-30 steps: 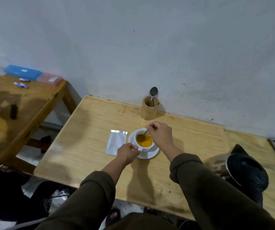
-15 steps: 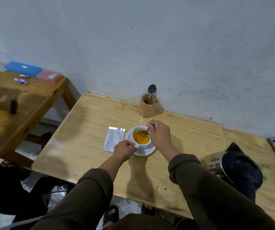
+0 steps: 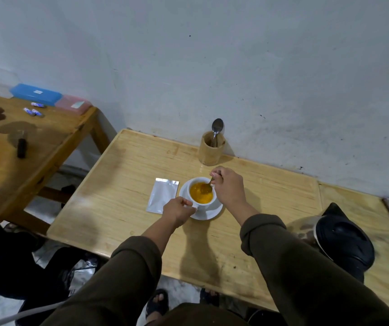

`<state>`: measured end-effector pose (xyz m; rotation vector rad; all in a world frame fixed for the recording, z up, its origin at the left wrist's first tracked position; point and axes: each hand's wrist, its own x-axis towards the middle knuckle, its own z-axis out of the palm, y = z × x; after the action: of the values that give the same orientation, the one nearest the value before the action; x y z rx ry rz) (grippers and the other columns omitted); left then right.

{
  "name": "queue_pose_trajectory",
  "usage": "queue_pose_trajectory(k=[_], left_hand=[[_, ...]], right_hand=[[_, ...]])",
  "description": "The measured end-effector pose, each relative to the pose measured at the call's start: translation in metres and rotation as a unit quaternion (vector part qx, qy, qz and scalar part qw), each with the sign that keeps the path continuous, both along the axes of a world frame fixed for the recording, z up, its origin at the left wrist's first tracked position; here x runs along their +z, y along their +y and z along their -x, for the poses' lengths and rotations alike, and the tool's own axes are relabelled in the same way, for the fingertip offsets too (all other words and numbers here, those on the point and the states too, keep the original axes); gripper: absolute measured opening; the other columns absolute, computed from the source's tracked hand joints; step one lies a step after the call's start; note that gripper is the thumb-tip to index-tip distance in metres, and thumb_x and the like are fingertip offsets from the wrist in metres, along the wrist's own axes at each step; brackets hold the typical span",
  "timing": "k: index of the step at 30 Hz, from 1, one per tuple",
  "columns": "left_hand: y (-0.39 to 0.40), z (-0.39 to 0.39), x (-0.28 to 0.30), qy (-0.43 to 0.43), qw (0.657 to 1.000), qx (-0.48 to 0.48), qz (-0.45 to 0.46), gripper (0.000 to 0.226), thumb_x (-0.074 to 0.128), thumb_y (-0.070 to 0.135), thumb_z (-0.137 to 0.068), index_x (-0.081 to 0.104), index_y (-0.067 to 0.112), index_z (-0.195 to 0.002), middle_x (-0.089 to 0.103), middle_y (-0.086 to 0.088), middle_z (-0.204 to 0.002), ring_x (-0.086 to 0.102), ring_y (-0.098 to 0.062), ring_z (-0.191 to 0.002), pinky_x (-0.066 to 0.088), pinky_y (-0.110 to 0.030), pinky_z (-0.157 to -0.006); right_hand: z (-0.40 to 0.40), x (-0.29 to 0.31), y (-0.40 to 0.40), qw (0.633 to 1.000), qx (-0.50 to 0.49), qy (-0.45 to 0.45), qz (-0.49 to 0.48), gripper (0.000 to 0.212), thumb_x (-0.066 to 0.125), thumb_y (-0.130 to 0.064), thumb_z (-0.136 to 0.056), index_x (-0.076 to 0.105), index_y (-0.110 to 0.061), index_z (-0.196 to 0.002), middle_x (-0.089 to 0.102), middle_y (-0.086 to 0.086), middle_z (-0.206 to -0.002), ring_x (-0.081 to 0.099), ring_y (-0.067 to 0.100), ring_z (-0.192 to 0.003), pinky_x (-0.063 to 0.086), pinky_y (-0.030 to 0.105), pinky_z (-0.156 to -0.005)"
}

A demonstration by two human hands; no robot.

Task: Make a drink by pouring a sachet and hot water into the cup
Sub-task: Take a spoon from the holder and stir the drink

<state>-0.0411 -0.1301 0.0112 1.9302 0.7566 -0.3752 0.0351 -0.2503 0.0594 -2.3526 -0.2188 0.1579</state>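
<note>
Resting on table (image 3: 127, 208), kettle (image 3: 344, 241) is set aside; sachet (image 3: 162, 195) lies flat beside saucer (image 3: 208, 214). Cup (image 3: 201, 192) w/ orange liquid is steadied by left hand (image 3: 179, 211); spoon (image 3: 206, 188) is pinched by right hand (image 3: 228, 188). Pouring judged done, only stirring left

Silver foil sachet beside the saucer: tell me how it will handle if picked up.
The flat silver foil sachet looks emptied, so probably very light and floppy. Its shiny surface may be slippery. Lying flush on the wooden table, it likely needs an edge pinch.

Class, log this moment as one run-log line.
stage: stirring | right hand: holds spoon in cup | left hand: steadies cup | sachet: flat on table
</note>
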Motion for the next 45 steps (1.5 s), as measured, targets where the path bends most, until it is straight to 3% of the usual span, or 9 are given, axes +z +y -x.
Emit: queue_pose_trajectory(k=[4, 8, 12, 18, 23, 32, 39, 41, 45], left_hand=[[0.0006, 0.0007, -0.0002, 0.001, 1.0, 0.001, -0.003, 0.033, 0.067, 0.029, -0.085, 0.063, 0.011, -0.112, 0.065, -0.011, -0.119, 0.06, -0.028, -0.109, 0.05, -0.035, -0.087], [0.0009, -0.0001, -0.0001, 0.001, 1.0, -0.005, -0.003, 0.033, 0.066, 0.029, -0.086, 0.062, 0.011, -0.113, 0.064, -0.011, -0.119, 0.06, -0.027, -0.109, 0.05, -0.036, -0.088], [0.0016, -0.0002, -0.0011, 0.002, 1.0, -0.007, -0.003, 0.033, 0.067, 0.03, -0.085, 0.062, 0.012, -0.112, 0.064, -0.011, -0.119, 0.06, -0.027, -0.109, 0.051, -0.036, -0.089], [0.0022, -0.0003, -0.0013, 0.003, 1.0, -0.008, -0.002, 0.034, 0.067, 0.031, -0.085, 0.062, 0.012, -0.113, 0.064, -0.011, -0.119, 0.06, -0.027, -0.11, 0.051, -0.036, -0.089], [0.0021, -0.0003, -0.0011, 0.004, 1.0, -0.007, -0.003, 0.033, 0.066, 0.03, -0.085, 0.062, 0.012, -0.113, 0.064, -0.011, -0.119, 0.06, -0.027, -0.11, 0.05, -0.034, -0.085], [0.0025, -0.0002, -0.0008, 0.004, 1.0, -0.01, -0.007, 0.034, 0.066, 0.029, -0.085, 0.062, 0.012, -0.114, 0.064, -0.011, -0.12, 0.06, -0.027, -0.11, 0.05, -0.036, -0.09], [0.0024, -0.0001, -0.0012, 0.004, 1.0, -0.006, -0.004, 0.033, 0.067, 0.029, -0.084, 0.063, 0.012, -0.112, 0.065, -0.011, -0.118, 0.061, -0.027, -0.109, 0.048, -0.032, -0.083], [0.002, 0.0001, -0.0014, 0.004, 1.0, -0.003, -0.001, 0.033, 0.067, 0.029, -0.085, 0.062, 0.012, -0.113, 0.064, -0.011, -0.119, 0.06, -0.027, -0.109, 0.046, -0.03, -0.08], [0.0016, -0.0002, -0.0012, 0.004, 1.0, -0.001, 0.001, 0.034, 0.067, 0.029, -0.085, 0.062, 0.012, -0.113, 0.064, -0.011, -0.119, 0.06, -0.027, -0.11, 0.048, -0.032, -0.084]], right_hand=[[0.0033, -0.0018, 0.0021, 0.999, 0.02, 0.016, -0.025, 0.02, 0.051, -0.016, -0.095, 0.069, -0.008, -0.1, 0.073, 0.01, -0.099, 0.067, 0.022, -0.092, 0.052, 0.031, -0.085], [0.0026, -0.0002, 0.0018, 0.998, 0.025, 0.045, -0.036, 0.016, 0.05, -0.015, -0.095, 0.065, -0.011, -0.09, 0.072, 0.012, -0.091, 0.068, 0.018, -0.08, 0.048, 0.015, -0.069], [-0.0027, -0.002, 0.001, 1.0, 0.007, 0.018, -0.005, 0.017, 0.048, -0.015, -0.096, 0.063, -0.011, -0.09, 0.068, 0.012, -0.094, 0.067, 0.025, -0.086, 0.056, 0.035, -0.08], [-0.0007, -0.0037, 0.0005, 1.0, 0.02, 0.001, -0.015, 0.021, 0.052, -0.018, -0.094, 0.069, -0.009, -0.101, 0.072, 0.009, -0.1, 0.067, 0.022, -0.092, 0.052, 0.03, -0.083], [0.0014, -0.0009, 0.001, 0.998, 0.036, 0.038, -0.04, 0.015, 0.053, -0.015, -0.093, 0.067, -0.012, -0.087, 0.074, 0.011, -0.086, 0.07, 0.021, -0.081, 0.055, 0.032, -0.084], [0.0006, -0.0026, 0.0028, 1.0, 0.029, -0.011, 0.002, 0.022, 0.05, -0.015, -0.095, 0.069, -0.008, -0.103, 0.07, 0.011, -0.104, 0.065, 0.024, -0.095, 0.049, 0.033, -0.086], [0.0038, 0.0006, 0.0026, 0.997, 0.039, 0.046, -0.056, 0.017, 0.054, -0.015, -0.093, 0.069, -0.008, -0.09, 0.074, 0.012, -0.086, 0.068, 0.018, -0.079, 0.049, 0.025, -0.078], [0.0018, 0.0003, 0.0028, 0.998, 0.031, 0.04, -0.037, 0.017, 0.051, -0.014, -0.093, 0.067, -0.007, -0.09, 0.071, 0.012, -0.09, 0.066, 0.02, -0.081, 0.052, 0.031, -0.079], [-0.0009, -0.0018, 0.0021, 1.0, 0.009, -0.006, 0.015, 0.023, 0.047, -0.016, -0.096, 0.067, -0.008, -0.103, 0.067, 0.01, -0.102, 0.059, 0.019, -0.09, 0.043, 0.025, -0.077]])
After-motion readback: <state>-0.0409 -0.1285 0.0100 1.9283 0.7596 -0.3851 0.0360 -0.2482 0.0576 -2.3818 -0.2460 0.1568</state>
